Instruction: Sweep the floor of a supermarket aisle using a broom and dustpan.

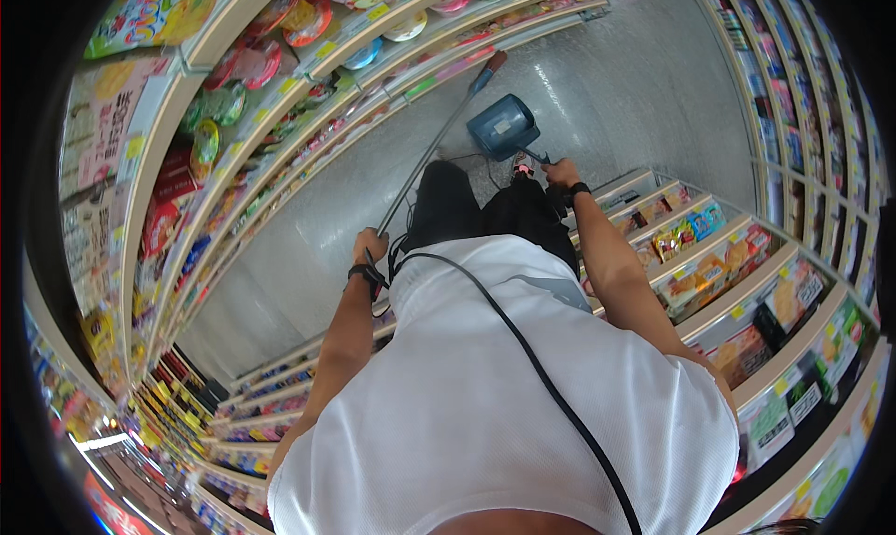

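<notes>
My left hand (370, 244) grips the long metal shaft of a broom (428, 158). The shaft slants away from me to a blue and reddish-brown broom head (488, 71), beside the base of the left shelving. In my right hand (560, 174) is the short handle of a blue plastic dustpan (502, 126). The dustpan is just beyond my feet, to the right of the broom shaft, with a pale label on its surface. Whether its underside touches the floor cannot be told. A black band circles each wrist.
Grey, shiny floor (602, 94) runs along the aisle. Shelves of packaged snacks and jelly cups (308, 20) curve along the left. Low shelves of boxed goods (707, 269) stand close by my right arm. More stocked shelving (777, 73) lines the far right. A black cable (518, 332) crosses my white shirt.
</notes>
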Motion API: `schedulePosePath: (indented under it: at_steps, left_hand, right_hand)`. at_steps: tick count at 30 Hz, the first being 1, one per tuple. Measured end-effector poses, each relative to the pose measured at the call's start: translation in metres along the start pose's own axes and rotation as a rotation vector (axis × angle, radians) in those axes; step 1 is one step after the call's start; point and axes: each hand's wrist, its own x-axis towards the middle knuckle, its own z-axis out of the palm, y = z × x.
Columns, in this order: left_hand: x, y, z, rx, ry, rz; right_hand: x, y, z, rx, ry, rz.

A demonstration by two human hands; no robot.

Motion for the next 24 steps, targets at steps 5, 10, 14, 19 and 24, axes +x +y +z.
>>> schedulePosePath:
  at_steps: [5, 10, 14, 19, 24]
  left_hand:
    - [0.088, -0.013, -0.033, -0.031, -0.138, 0.267]
    - [0.17, -0.013, -0.068, 0.045, -0.22, 0.402]
    - [0.2, -0.007, -0.093, 0.027, -0.366, 0.312]
    - [0.215, -0.007, -0.108, 0.183, -0.495, 0.386]
    - [0.245, -0.042, -0.094, 0.277, -0.338, 0.56]
  right_hand:
    - [-0.055, -0.016, 0.025, 0.074, 0.134, 0.067]
    - [-0.109, -0.024, 0.084, 0.338, 0.251, 0.158]
    - [-0.136, -0.018, 0.135, 0.499, 0.312, 0.244]
    - [-0.184, 0.006, 0.194, 0.576, 0.383, 0.313]
    - [-0.226, 0.022, 0.246, 0.743, 0.425, 0.404]
